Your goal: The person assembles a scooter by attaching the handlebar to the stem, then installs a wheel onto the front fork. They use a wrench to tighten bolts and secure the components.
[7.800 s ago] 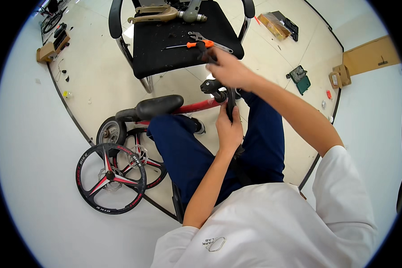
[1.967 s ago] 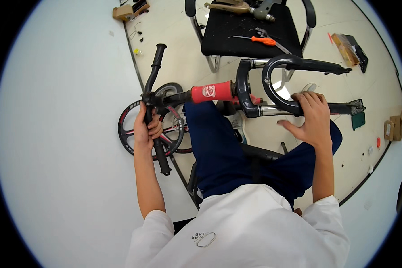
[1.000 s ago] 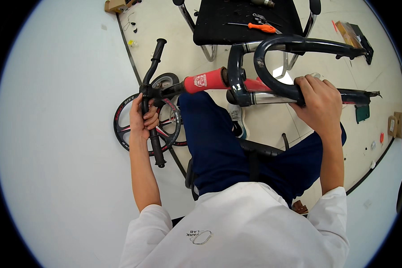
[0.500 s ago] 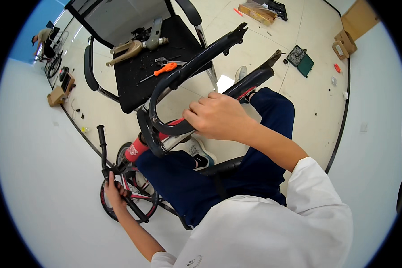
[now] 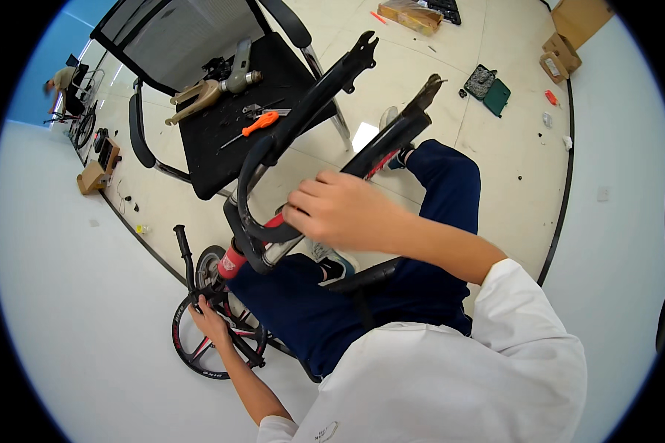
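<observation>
Black fork (image 5: 314, 103): in the right grip (image 5: 340, 210), fingers curled over it, long axis slanting off ahead-right
Handlebar (image 5: 187, 260): back-left of that, left grip (image 5: 209, 319) wrapped round it
Nearer hand to fork: right, easily
Count: one black fork, one handlebar, plus one orange screwdriver (image 5: 261, 123) ahead-left

Right fingers (image 5: 301, 202) are curled, left arm (image 5: 253, 382) outstretched.

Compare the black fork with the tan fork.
Support: the right hand holds the black fork; the tan fork lies on the chair seat.
Direction in view: the black fork's prongs point up and right, the tan fork's leftward.
Apparent size: the black fork looks larger than the tan fork.
Both have two prongs.
</observation>
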`<move>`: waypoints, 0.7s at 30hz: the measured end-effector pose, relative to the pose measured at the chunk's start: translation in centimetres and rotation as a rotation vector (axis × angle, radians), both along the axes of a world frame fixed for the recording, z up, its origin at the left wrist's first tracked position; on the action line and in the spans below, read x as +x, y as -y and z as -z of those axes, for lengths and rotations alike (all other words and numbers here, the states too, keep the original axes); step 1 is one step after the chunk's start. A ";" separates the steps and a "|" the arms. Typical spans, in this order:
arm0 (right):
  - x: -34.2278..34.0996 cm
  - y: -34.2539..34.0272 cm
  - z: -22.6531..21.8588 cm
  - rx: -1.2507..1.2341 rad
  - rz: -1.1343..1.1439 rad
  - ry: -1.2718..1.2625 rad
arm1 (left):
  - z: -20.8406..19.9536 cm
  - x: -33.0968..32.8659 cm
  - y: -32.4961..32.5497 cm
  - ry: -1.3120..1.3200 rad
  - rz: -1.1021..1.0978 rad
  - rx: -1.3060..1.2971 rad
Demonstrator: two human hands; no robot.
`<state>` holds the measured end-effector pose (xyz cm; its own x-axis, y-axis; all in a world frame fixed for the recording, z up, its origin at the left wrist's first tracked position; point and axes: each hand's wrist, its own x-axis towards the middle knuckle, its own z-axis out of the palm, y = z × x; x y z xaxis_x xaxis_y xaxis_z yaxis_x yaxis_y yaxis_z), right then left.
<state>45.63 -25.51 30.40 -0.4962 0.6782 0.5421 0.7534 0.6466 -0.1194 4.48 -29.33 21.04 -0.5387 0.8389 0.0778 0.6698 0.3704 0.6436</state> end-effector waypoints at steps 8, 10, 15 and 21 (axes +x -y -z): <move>8.3 6.1 -1.1 0.181 0.253 -0.696 | 0.9 -0.6 1.3 -0.073 0.026 -0.062; 10.3 6.4 0.6 0.204 0.341 -0.853 | 2.0 -1.3 1.8 -0.080 0.057 -0.062; 9.3 5.1 2.2 0.063 0.434 -1.274 | 1.7 -1.5 2.3 -0.001 0.076 -0.058; 7.7 2.4 -0.2 -0.041 0.506 -1.585 | 3.1 -4.0 2.2 0.045 -0.018 -0.200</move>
